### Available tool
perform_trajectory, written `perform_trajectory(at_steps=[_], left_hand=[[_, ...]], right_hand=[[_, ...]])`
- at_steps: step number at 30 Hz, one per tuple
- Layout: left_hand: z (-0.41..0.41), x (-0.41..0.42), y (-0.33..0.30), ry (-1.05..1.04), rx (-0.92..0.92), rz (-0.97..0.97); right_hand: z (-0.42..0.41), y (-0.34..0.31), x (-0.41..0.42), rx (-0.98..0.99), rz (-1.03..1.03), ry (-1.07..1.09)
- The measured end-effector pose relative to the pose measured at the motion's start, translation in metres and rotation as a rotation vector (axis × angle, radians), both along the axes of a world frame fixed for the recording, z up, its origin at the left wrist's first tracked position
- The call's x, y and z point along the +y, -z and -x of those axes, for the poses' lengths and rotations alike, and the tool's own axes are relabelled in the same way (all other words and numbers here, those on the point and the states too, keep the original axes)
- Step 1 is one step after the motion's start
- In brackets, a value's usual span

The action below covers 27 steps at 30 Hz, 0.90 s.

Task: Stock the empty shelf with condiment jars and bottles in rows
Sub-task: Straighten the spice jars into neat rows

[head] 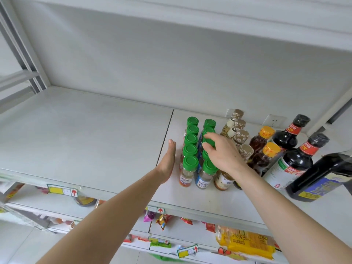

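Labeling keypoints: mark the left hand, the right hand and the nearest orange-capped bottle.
left hand (167, 164), head view, palm edge.
right hand (222, 153), head view, back of hand.
nearest orange-capped bottle (271, 149), head view, cap.

The shelf (95, 134) carried two rows of green-capped spice jars (190, 162): five in the left row, and at least five in the right one, some hidden under a hand. At about three o'clock from them stood four brown-capped bottles (241, 135), then two orange-capped bottles (266, 132), two dark soy sauce bottles (293, 164) and one large dark jug (320, 180).
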State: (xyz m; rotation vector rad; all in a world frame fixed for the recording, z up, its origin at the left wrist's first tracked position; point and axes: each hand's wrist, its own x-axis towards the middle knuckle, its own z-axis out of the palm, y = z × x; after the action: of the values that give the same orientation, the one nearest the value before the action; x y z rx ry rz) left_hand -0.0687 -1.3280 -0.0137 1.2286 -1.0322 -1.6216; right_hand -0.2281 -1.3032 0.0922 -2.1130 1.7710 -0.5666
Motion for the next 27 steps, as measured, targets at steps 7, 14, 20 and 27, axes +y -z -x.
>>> perform_trajectory(at_steps=[7,14,20,27], left_hand=[[0.009,0.042,-0.003,0.012,-0.001,0.005],[0.019,0.054,0.004,0.017,0.016,0.104],[0.022,0.059,0.008,0.024,-0.025,0.141],[0.026,0.071,0.015,-0.084,-0.214,0.152]], right_hand=[[-0.009,0.007,0.006,-0.019,0.068,-0.079],[-0.008,0.017,0.018,-0.06,0.179,-0.133],[0.01,0.038,0.046,-0.203,0.295,-0.153],[0.043,0.089,0.079,-0.372,0.418,-0.016]])
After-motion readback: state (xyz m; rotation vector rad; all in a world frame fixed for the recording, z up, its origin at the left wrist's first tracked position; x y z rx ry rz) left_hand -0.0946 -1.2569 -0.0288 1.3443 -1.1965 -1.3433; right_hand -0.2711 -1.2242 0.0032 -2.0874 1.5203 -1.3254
